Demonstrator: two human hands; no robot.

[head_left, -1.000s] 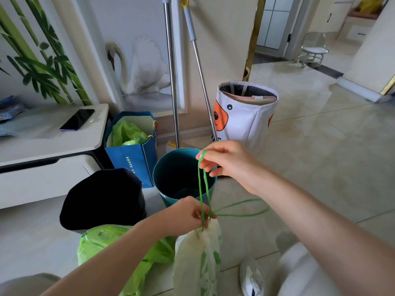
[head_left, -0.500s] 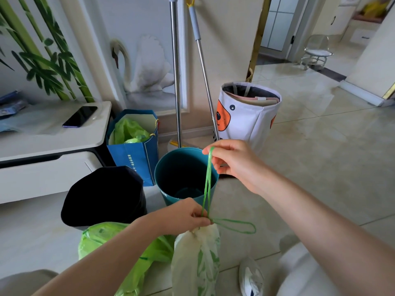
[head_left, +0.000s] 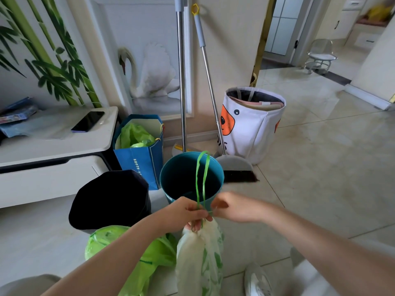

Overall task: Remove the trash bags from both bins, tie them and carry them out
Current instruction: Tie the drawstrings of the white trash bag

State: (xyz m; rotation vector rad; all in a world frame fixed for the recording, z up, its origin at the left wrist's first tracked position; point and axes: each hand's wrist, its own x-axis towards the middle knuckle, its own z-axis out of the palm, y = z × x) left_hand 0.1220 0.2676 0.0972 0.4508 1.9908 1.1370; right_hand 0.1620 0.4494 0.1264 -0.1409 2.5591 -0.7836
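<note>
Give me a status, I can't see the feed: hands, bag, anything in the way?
Left hand pinching white bag neck. Right hand at green drawstring, loop standing up. Green bag on floor, teal bin empty. Nothing blocking.

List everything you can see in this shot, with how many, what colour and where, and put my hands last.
white trash bag: one, white with green print, hanging from both hands
drawstring: one, green, looped up above the bag neck
green trash bag: one, bright green, on the floor beside the white bag
teal bin: one, teal, floor centre
black bin: one, black, left of the teal bin
paper bag: one, blue, by the cabinet, green plastic inside
fabric basket: one, white and orange, by the wall
broom: one, grey, leaning on the wall
phone: one, dark, on the cabinet
left hand: grip closed on the bag neck
right hand: pinching the drawstring
</note>
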